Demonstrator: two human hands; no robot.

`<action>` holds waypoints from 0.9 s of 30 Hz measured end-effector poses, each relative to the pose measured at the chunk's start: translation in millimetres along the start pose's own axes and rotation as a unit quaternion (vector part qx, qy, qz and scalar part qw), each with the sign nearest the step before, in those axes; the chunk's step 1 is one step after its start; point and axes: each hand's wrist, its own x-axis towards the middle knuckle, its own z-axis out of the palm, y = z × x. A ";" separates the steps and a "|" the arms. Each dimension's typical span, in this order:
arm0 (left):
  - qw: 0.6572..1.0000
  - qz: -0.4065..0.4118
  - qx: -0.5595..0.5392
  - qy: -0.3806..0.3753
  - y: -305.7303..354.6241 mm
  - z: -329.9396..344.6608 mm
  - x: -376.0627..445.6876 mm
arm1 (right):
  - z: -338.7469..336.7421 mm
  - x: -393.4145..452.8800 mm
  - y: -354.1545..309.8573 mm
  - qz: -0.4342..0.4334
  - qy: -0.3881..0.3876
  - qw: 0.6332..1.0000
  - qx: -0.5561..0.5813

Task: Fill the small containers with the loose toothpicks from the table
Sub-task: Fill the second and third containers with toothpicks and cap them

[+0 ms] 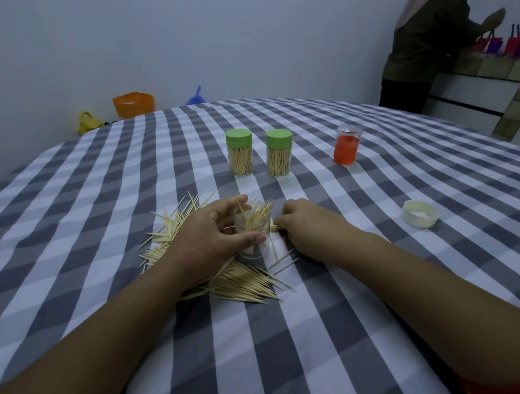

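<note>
Fingers (248,237) of the left hand (207,237) curl around an open clear jar (252,226), thumb in front, other fingers behind the rim. The jar stands upright on the cloth (331,327), part filled; sticks poke past the rim at loose angles. The right hand (307,224) is just beside the jar, fingertips bunched and pinching a small bundle (274,228) of toothpicks low at the jar's side. Whether the bundle touches the jar is unclear.

The loose pile (241,283) is thin pale wood, pointed ends, fanned out under and around the left wrist; part of it is hidden by the hand and forearm.

Further back stand two clear cylinders with green caps (239,152) (279,152), packed full, close together but apart. To the right, a clear jar with an orange lower part (347,145); contents hard to make out. A round white lid (420,213) lies flat, well apart from the hands.

The cloth is soft grey-and-white check, slightly wrinkled. Forearms are cut off at the frame edge.
</note>
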 end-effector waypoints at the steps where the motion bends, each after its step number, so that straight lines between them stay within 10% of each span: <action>1: 1.000 0.000 0.000 0.000 0.0 0.0 0.0 | -0.2 -0.1 0.6 0.005 0.006 1.000 -0.005; 8: 1.000 -0.003 -0.004 -0.005 -2.4 -0.4 1.2 | -9.8 1.5 8.2 0.086 -0.014 0.996 0.026; 12: 1.000 -0.004 -0.014 -0.011 -3.3 1.8 1.1 | -25.6 -0.9 13.8 0.171 0.011 0.955 0.243; 21: 1.000 0.010 -0.013 -0.003 -2.6 10.6 -3.0 | -50.6 -5.6 -5.2 0.190 0.161 0.554 0.795; 27: 1.000 0.017 -0.007 -0.009 -0.3 13.7 -4.8 | -52.3 -7.3 -25.1 0.165 0.205 0.453 0.852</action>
